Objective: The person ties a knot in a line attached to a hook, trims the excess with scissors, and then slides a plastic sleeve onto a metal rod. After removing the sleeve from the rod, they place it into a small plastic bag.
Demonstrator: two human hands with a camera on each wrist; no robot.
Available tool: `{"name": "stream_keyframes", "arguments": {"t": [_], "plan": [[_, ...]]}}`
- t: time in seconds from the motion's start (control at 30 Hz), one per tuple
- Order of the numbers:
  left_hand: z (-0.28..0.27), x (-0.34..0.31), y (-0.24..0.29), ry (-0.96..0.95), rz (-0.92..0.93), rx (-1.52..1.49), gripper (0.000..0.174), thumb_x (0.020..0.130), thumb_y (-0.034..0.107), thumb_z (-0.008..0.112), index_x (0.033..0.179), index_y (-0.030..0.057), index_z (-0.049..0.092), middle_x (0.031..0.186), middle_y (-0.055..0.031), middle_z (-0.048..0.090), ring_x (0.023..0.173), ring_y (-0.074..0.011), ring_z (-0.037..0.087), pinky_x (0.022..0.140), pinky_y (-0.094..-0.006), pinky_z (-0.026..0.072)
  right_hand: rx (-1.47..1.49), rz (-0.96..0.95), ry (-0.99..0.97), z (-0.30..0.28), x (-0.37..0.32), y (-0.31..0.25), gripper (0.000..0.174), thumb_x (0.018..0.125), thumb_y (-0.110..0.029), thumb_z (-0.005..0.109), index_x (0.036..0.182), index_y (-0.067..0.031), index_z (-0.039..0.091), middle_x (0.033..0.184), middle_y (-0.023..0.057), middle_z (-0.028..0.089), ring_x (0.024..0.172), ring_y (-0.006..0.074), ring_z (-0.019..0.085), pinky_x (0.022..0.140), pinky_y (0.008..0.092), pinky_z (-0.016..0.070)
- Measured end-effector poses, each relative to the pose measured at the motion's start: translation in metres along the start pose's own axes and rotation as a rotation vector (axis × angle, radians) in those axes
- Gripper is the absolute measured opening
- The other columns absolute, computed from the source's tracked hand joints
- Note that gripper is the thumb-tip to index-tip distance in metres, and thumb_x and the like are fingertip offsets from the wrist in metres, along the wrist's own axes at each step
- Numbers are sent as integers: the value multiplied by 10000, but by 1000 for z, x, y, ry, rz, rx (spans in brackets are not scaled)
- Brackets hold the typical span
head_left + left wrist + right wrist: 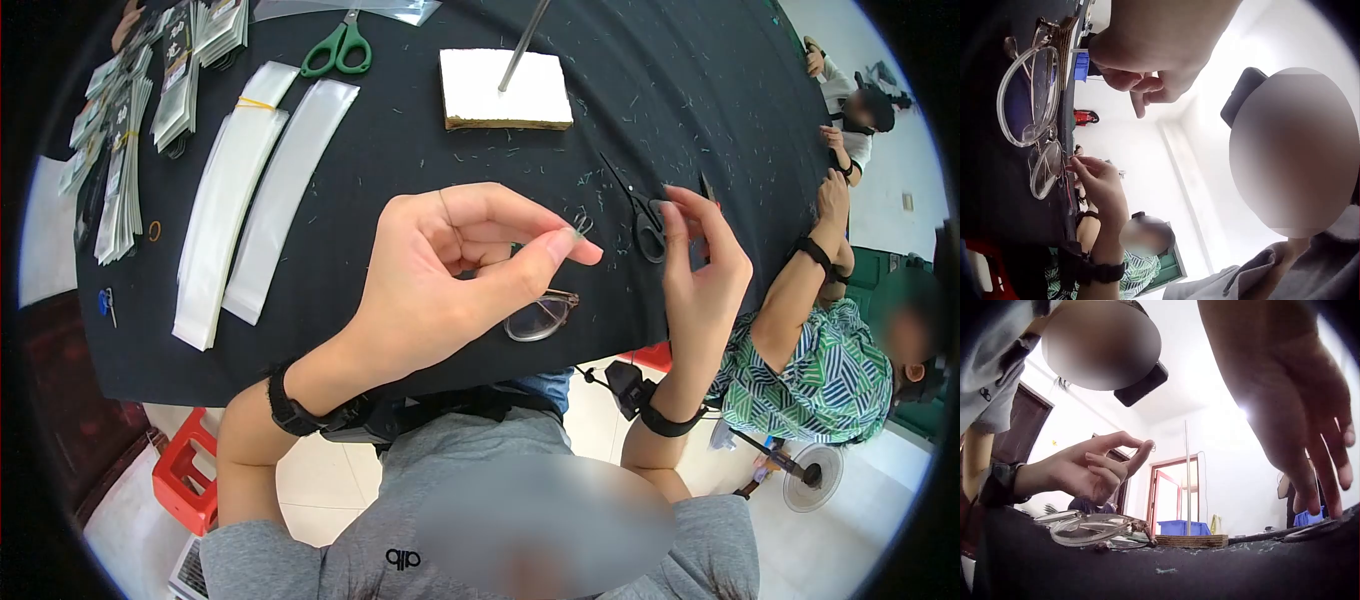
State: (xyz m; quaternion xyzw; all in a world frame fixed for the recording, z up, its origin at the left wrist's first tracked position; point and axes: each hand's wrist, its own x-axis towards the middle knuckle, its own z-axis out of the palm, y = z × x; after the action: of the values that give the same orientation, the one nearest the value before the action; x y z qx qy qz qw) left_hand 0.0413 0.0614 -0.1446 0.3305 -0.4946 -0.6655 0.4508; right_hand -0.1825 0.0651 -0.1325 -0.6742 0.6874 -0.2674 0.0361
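My left hand pinches a small thin looped piece between thumb and forefinger; the loop also stands out at its fingertips in the right wrist view. To the right, my right hand is raised, its thumb and forefinger tips close together and no object visible between them. In the right wrist view the fingers of this hand hang loosely downward. Eyeglasses lie on the black cloth below my left hand. Black-handled scissors lie between the hands, farther back.
A white-topped block bears an upright metal rod. Green scissors, long clear sleeves, packaged bundles, a rubber band and a small blue-headed item lie at left. Green scraps dot the cloth. People sit at right.
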Motion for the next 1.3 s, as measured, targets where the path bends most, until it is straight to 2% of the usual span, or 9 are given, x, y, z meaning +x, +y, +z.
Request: {"name": "stream_keyframes", "arguments": {"t": [0.07,0.23,0.3,0.37,0.7,0.8,0.87,0.97,1.3], "plan": [[2,-1,2,-33,-36,-2,95,890,26,576,947,-25,633,924,-195,691,893,-190,683,790,-268,542,396,-67,-86,-2,1,-10,179,812,3,645,990,-12,663,899,64,677,746,105,590,670,222,425],[4,0,2,-62,-50,-3,95,881,3,588,956,-36,632,925,-184,693,890,-183,683,781,-257,545,916,-191,-301,0,3,-22,236,776,-2,691,1010,10,664,998,102,661,813,142,590,688,250,430],[5,0,1,-67,-51,12,97,878,-5,592,960,-39,632,927,-181,693,890,-179,683,779,-253,545,937,-203,-315,1,3,-25,229,772,-7,697,998,11,668,993,106,661,818,147,592,692,252,433],[6,-1,-3,5,-40,12,111,837,51,656,918,-19,685,760,-11,687,488,48,362,434,-146,271,952,-240,-321,1,5,-27,209,756,-2,708,961,17,674,965,116,662,834,162,607,701,260,453],[7,2,-2,-5,-45,-35,109,837,57,656,908,-21,683,782,-9,698,483,47,352,431,-147,267,843,-248,-255,0,6,-30,147,721,64,692,857,12,670,837,105,669,775,194,643,691,277,493],[5,3,-1,-45,-84,-60,128,852,54,645,934,-41,669,842,-51,709,529,39,444,464,-134,342,798,-298,-241,0,7,-30,143,720,65,689,850,13,663,828,108,665,765,197,642,689,277,493],[7,3,1,-57,-135,-195,153,869,52,630,970,-62,648,894,-106,705,672,-23,599,588,-150,470,800,-292,-253,0,7,-30,131,724,66,683,842,16,656,814,109,658,760,201,641,685,280,493],[4,4,4,-93,-158,-229,176,882,54,620,1000,-75,631,927,-153,695,844,-116,665,742,-206,526,783,-304,-273,-2,8,-32,123,729,69,673,839,18,651,804,108,653,755,204,637,679,282,491],[4,5,4,-128,-177,-224,119,889,54,595,968,-32,621,920,-191,691,903,-199,680,832,-291,535,741,-356,-288,-6,11,-33,122,728,72,663,837,21,645,797,113,643,744,220,629,674,291,487]]}}
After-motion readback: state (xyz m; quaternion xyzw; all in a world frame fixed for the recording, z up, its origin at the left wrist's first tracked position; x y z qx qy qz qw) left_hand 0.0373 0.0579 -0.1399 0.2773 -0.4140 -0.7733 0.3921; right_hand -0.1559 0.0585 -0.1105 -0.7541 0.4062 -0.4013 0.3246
